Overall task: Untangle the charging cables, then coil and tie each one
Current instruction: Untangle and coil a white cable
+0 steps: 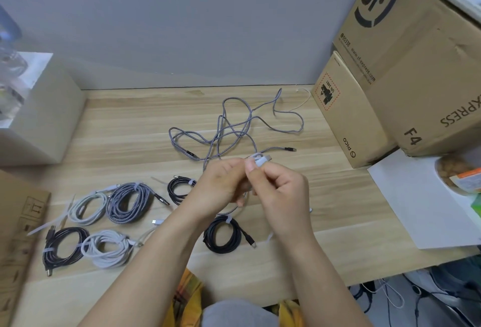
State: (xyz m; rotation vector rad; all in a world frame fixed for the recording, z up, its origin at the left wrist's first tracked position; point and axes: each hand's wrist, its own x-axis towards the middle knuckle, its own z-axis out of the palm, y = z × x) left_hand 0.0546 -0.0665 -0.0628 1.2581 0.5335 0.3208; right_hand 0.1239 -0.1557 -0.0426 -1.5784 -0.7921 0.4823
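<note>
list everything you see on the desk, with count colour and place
coiled cables: six tied; two white, two black, one grey braided on the left, one black near centre
loose cable: one, grey braided, tangled at the back
white cable: one, in both hands
boxes: two cardboard, right back
white box: one, left back
paper: one white sheet, right
desk: wood
left hand, right hand: fingers pinch the white cable
</note>
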